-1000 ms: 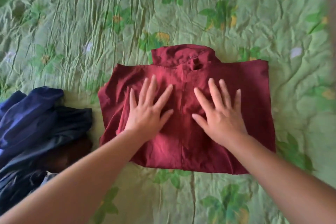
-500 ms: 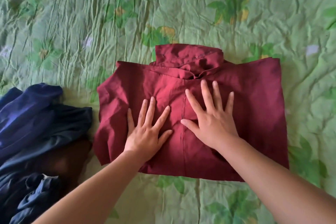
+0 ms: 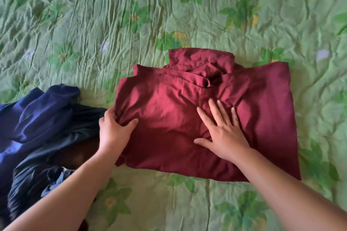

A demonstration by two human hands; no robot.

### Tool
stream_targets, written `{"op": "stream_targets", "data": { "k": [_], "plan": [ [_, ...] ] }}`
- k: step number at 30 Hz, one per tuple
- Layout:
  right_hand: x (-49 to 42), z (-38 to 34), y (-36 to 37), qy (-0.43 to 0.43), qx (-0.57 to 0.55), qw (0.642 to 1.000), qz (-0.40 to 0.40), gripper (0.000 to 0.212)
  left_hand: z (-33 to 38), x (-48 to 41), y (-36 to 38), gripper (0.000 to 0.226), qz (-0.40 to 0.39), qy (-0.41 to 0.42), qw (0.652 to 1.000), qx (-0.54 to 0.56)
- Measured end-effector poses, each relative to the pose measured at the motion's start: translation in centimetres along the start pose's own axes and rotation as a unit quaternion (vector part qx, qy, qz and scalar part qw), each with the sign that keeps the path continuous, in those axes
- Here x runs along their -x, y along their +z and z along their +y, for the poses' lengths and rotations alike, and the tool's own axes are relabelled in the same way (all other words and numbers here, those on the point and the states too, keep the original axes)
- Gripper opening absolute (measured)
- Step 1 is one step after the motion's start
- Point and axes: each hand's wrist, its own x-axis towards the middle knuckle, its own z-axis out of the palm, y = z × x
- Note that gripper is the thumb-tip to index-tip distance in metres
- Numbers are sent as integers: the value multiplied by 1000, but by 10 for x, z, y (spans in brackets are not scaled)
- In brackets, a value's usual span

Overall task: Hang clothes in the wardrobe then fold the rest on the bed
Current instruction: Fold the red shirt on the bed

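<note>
We are in a home bedroom, a bed point(image 3: 319, 24) before us, its crinkled green floral cover point(image 3: 78, 15), folded maroon shirt point(image 3: 262, 118) and heaped dark blue clothes point(image 3: 37, 118) upon it

Open green bedspread point(image 3: 93, 15) across the whole upper frame and lower centre. Blocking centre right: folded maroon shirt point(image 3: 262, 118). Crowding the left edge: heap of dark blue clothes point(image 3: 37, 118), right against the shirt.

No readable text, labels, brands, numbers, signs anywhere.
</note>
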Motion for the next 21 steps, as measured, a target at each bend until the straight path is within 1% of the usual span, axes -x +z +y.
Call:
{"op": "stream_targets", "data": {
  "k": [2, 4, 6, 8, 10, 12, 14, 15, 16, 17, 18, 19, 20, 21],
  "plan": [
    [-4, 1, -6, 2, -51, 998, 24, 94, 0, -5, -7, 51, -41, -68, 996, 40],
    [-4, 5, -14, 18, -66, 996, 60, 88, 1, -10, -11, 30, -117, -116, 982, 91],
    [3, 14, -21, 39, -69, 994, 81, 83, 7, -9, -14, 23, -195, -140, 960, 146],
    [14, 25, -27, 64, -86, 991, 86, 79, 21, -5, -12, 21, -249, -128, 943, 178],
    [28, 32, -30, 85, -100, 987, 97, 75, 39, 5, -4, 18, -269, -115, 934, 202],
    [42, 39, -31, 106, -129, 978, 123, 71, 58, 19, 7, 13, -251, -96, 940, 208],
    [58, 46, -32, 128, -177, 964, 151, 67, 78, 36, 17, 6, -196, -45, 964, 174],
    [66, 50, -32, 135, -200, 956, 166, 66, 91, 48, 21, 3, -167, -5, 974, 152],
    [74, 54, -33, 143, -225, 947, 180, 64, 105, 61, 26, 4, -145, 42, 980, 131],
    [82, 58, -35, 154, -256, 935, 189, 62, 121, 77, 31, 3, -138, 92, 981, 105],
    [90, 61, -38, 172, -294, 920, 195, 59, 138, 95, 39, 8, -142, 140, 977, 80],
    [96, 64, -44, 196, -338, 898, 203, 55, 157, 116, 48, 22, -158, 186, 969, 49],
    [102, 67, -51, 226, -383, 869, 215, 50, 174, 136, 60, 36, -189, 225, 956, 23],
    [107, 70, -58, 255, -427, 836, 231, 43, 190, 155, 72, 43, -235, 256, 938, 2]
  ]
}}
